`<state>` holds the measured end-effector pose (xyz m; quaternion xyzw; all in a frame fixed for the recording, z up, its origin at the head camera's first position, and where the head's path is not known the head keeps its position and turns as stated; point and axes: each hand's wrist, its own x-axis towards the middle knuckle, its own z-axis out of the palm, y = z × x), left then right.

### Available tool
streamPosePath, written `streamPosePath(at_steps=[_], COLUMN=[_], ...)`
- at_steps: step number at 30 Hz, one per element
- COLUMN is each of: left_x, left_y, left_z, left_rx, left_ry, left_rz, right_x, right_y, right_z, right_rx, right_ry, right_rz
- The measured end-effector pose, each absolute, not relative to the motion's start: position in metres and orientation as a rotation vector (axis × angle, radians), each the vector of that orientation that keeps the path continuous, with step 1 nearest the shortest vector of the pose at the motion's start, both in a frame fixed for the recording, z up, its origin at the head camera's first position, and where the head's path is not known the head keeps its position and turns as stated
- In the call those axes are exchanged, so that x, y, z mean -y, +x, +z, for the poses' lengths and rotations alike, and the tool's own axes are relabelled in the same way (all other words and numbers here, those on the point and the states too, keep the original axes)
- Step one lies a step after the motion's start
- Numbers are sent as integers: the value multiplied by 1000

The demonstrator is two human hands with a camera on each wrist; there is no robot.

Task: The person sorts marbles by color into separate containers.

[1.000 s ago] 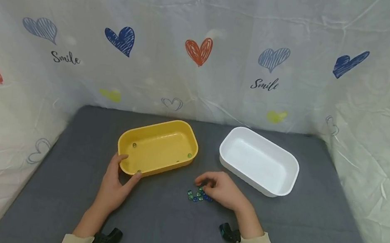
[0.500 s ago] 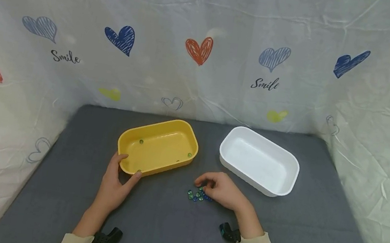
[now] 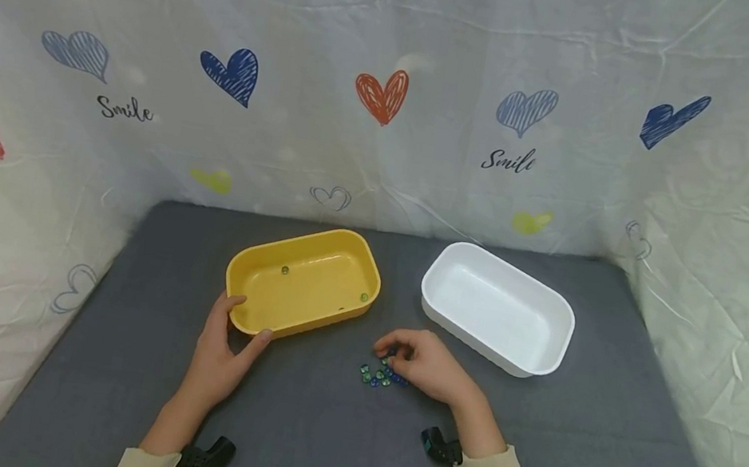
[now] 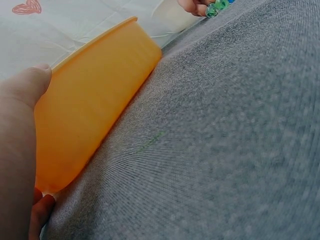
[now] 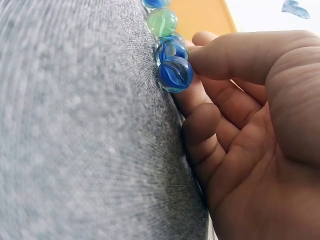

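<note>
My left hand (image 3: 218, 364) grips the near left corner of a yellow plastic tub (image 3: 302, 328). In the left wrist view its thumb (image 4: 37, 80) lies over the rim and other fingertips show low at the tub's end. A few marbles lie inside, one green marble (image 3: 364, 297) at the right and another marble (image 3: 285, 270) by the far wall. My right hand (image 3: 430, 367) is at a small pile of green and blue marbles (image 3: 376, 381), fingers curled, thumb touching the pile. Whether a marble is pinched there is hidden by the blue marble (image 5: 175, 74) in front.
A white plastic tub (image 3: 497, 308) stands at the back right, behind my right hand. Dark grey cloth (image 3: 327, 452) covers the table. A pale curtain (image 3: 445, 50) printed with hearts hangs behind the table and at both sides.
A marble inside the yellow tub has rolled right and towards the far wall. A green marble by my right fingertips has shifted slightly. Both hands have stayed in place.
</note>
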<state>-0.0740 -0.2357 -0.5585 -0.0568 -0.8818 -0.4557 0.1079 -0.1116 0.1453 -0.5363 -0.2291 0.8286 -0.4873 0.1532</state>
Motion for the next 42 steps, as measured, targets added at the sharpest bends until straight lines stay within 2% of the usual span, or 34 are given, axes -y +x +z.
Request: streamPosePath(at_steps=[33,42], left_x=[234,235], left_y=[-75,-76], left_z=[-560,-560], left_rx=[2581,2582], left_ry=[-184,-164], left_rz=[-1359,-1358], right_x=[-146,-141], right_y=[-110,-114], right_z=[-538,-528], right_rx=[-2375,-2398], right_ry=[-680,-672], right_rz=[-1383,-1389])
